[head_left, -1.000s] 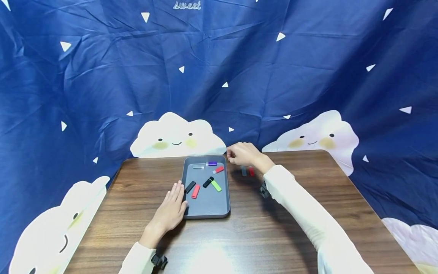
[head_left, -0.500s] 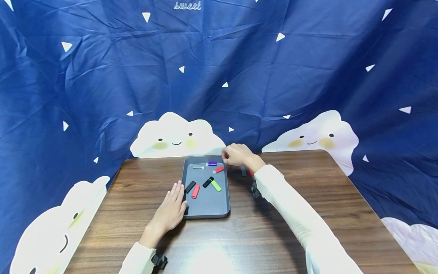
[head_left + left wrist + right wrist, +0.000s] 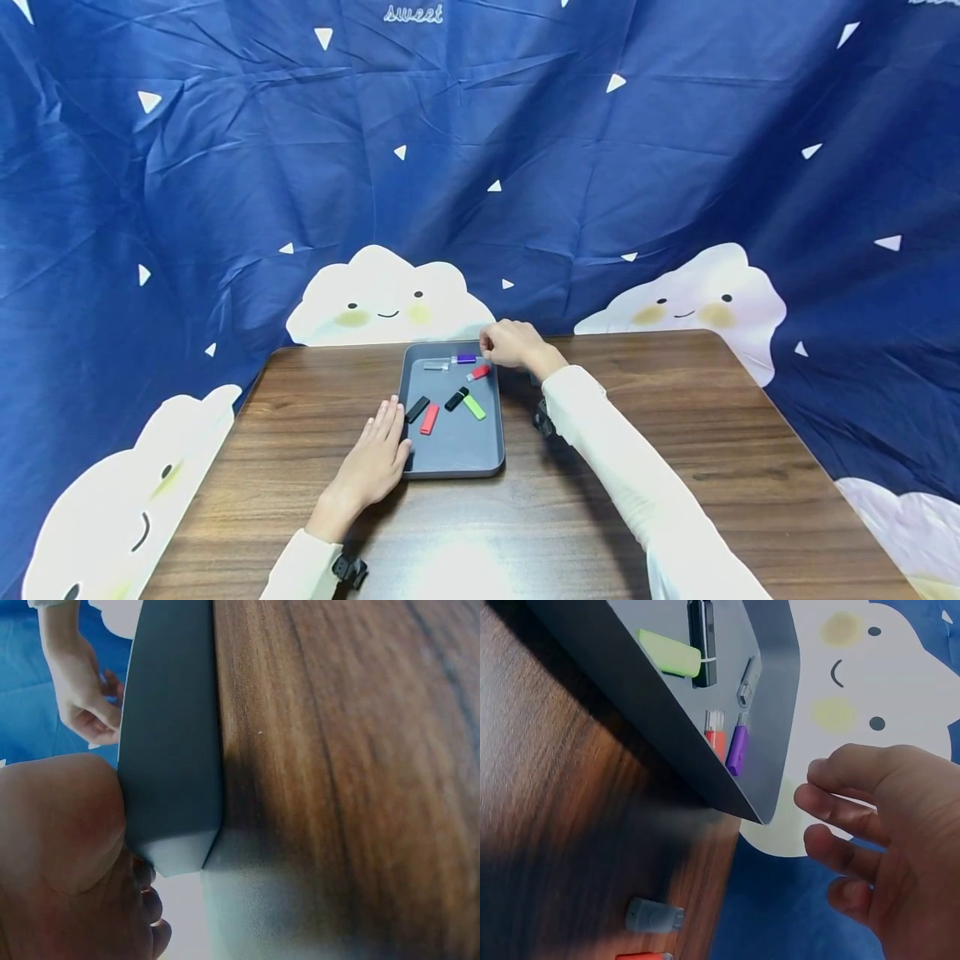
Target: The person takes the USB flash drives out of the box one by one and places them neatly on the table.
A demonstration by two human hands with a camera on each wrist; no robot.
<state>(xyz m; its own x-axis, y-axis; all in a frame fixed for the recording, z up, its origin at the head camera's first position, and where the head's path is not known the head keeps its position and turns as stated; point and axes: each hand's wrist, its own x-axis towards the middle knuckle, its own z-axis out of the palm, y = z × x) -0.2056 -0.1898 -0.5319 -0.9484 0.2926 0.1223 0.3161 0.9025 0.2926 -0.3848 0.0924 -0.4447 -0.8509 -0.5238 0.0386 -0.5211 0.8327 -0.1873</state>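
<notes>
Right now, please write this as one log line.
left hand: against tray edge; right hand: near far-right corner, nothing visibly held; grey stick: on table

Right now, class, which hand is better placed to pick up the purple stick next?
Probably the right hand: it hovers by the far right corner of the tray, holding nothing that shows, close to the purple stick. The left hand rests along the tray's left edge, farther off.

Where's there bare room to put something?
Inside the tray, between its near rim and the nearer red stick and green stick; also on the table right of the right sleeve. Crowded: the tray's far end, holding a purple stick, clear stick and farther red stick.
</notes>
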